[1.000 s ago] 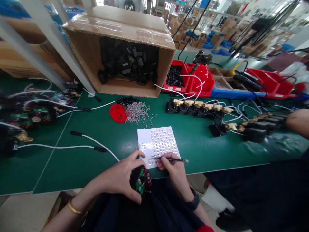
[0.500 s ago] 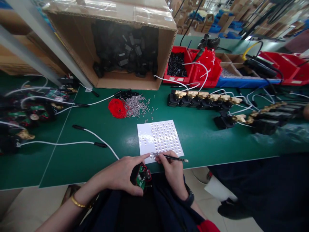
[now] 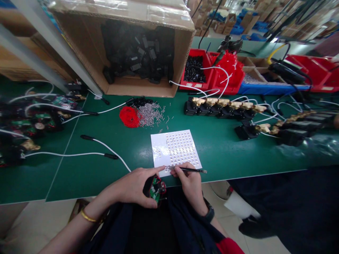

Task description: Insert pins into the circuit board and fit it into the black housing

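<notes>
In my left hand is a black housing with a green circuit board and red wires, held at the table's front edge. The index finger of that hand reaches out to the white sheet, near its lower edge. My right hand pinches dark tweezers, whose tips point left over the sheet's lower part. Rows of small, shiny clear dots cover the right side of the sheet. Whether the tweezer tips hold a dot is too small to tell.
Behind the sheet lie a pile of small metal pins and a red wire coil. A carton of black parts stands at the back. Black units with brass fittings line up at right; a white cable lies left. A person's dark clothing is at right.
Both hands keep nearly the same pose at the sheet. The whole view has shifted very slightly, and the tweezer tips remain close to the left index fingertip.
</notes>
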`<state>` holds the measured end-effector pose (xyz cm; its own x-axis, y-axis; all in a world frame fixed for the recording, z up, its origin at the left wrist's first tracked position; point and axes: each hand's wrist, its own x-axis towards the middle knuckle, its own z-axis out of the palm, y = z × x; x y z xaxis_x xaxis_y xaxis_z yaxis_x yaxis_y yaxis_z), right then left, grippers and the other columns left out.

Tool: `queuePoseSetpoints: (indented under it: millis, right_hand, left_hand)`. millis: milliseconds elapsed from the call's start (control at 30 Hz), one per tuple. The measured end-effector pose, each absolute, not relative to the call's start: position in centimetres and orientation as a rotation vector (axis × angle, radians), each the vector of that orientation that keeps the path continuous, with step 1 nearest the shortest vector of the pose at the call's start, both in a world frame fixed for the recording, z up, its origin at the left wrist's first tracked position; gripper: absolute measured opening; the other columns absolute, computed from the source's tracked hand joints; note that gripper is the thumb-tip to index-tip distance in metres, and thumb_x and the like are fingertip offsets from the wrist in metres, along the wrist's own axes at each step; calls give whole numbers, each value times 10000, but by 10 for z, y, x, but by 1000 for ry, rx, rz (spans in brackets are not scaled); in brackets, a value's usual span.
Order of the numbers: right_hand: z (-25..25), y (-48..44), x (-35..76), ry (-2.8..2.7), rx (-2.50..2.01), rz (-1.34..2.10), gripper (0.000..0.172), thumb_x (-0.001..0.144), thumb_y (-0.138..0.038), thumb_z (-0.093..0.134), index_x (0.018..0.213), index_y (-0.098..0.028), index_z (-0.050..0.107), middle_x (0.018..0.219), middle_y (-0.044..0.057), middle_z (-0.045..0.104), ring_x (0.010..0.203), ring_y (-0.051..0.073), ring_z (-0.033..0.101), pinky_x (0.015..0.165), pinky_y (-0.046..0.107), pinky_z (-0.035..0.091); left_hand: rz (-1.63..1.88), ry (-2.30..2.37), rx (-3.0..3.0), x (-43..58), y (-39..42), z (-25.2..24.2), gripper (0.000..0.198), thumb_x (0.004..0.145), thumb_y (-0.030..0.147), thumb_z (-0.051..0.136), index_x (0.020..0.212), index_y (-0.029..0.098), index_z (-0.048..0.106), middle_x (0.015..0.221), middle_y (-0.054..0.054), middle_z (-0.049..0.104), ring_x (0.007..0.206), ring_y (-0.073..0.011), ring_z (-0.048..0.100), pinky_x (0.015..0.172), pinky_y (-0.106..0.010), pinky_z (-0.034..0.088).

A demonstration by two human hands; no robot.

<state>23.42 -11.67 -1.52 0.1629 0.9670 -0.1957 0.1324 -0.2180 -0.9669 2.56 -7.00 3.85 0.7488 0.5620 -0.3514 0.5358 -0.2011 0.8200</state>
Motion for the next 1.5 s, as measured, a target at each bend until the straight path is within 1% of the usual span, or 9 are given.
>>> queuePoseSetpoints:
  millis: [133,233,333,467,633,767,867,1100,1500]
  right_hand:
    - [-17,-117,232,-1012,-1488,1211,233,819,-401,607,823,-175,554,716,49,669,671,206,661,629,312,524]
    - [-19,-119,232,-883,-1428,1260,254,786,-393,655,815,-174,531,708,52,681,671,203,675,624,297,534]
    - [-15,-118,234,-693,-1367,1328,291,727,-380,722,798,-163,542,731,81,704,691,220,690,613,289,545]
    - [4,-101,230,-418,-1158,1475,321,667,-347,780,826,-165,569,807,96,718,785,230,692,664,291,550]
    - [29,-74,204,-401,-888,1633,258,665,-319,786,741,-180,582,753,45,709,894,218,667,861,356,495]
    - [29,-67,188,-467,-922,1575,253,645,-292,798,735,-182,589,810,49,720,772,170,673,767,297,501]
    - [28,-67,185,-520,-977,1536,248,651,-301,791,737,-175,596,834,64,723,767,158,662,726,266,489]
    - [29,-64,186,-535,-1025,1491,281,631,-319,796,738,-179,577,806,68,723,763,184,656,743,313,476]
    - [25,-66,181,-648,-1082,1388,243,689,-325,756,775,-175,584,859,60,714,837,208,638,775,340,455]
  left_hand:
    - [195,851,1765,14,-71,38,808,562,387,775,1290,253,452,1332,-57,499,1180,-286,490,1000,-379,380]
    - [558,991,1685,5,-71,37,722,533,525,779,1149,245,529,1412,-90,354,1264,-323,380,1033,-418,343]
    - [887,1173,1669,6,-68,28,776,481,488,826,1146,253,503,1382,-104,305,1270,-332,352,1041,-443,334]
    - [1097,1255,1586,19,-62,3,744,583,387,808,1208,253,427,1270,-100,389,1220,-304,419,1057,-471,306]
    - [1124,1253,1574,29,-62,-12,707,642,300,778,1230,236,391,1278,-109,413,1231,-298,414,1073,-484,281]
    - [1128,1257,1552,29,-64,-9,707,632,246,781,1225,243,396,1276,-100,424,1223,-292,426,1069,-475,297]
    - [1118,1258,1551,28,-63,-5,714,621,223,788,1218,255,398,1252,-78,443,1203,-277,449,1058,-457,321]
    - [1095,1273,1542,30,-59,-2,700,630,241,784,1216,262,401,1240,-64,461,1181,-262,473,1040,-430,353]
    - [1129,1264,1515,31,-59,-3,705,614,243,790,1215,244,421,1234,-79,483,1172,-276,482,1025,-438,368]
